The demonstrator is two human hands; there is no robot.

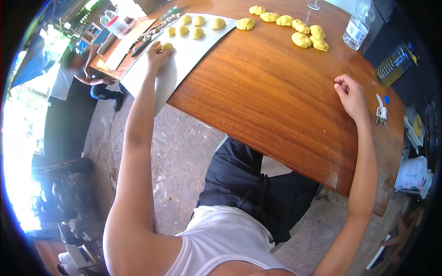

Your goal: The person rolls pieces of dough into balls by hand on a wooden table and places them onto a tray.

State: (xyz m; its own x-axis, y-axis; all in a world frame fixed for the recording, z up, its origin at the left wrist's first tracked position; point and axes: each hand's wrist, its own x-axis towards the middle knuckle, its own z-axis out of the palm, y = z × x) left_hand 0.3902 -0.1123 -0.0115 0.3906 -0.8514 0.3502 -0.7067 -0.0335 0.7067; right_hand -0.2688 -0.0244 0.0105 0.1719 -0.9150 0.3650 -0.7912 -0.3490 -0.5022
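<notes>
Head view: left hand (pixel 156 54) fingers pinch a yellow dough ball (pixel 167 46) onto the white board (pixel 184 62) beside six others, keeping rows tidy; right hand (pixel 352 95) rests loosely curled, holding nothing, on the wooden surface (pixel 267 92) for balance.

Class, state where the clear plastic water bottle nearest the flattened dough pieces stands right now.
The water bottle stands upright at the table's far edge, just right of the flattened dough pieces, beyond the right hand.

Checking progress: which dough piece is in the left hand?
The dough ball at the white sheet's near end, under the left hand; the others lie untouched.
</notes>
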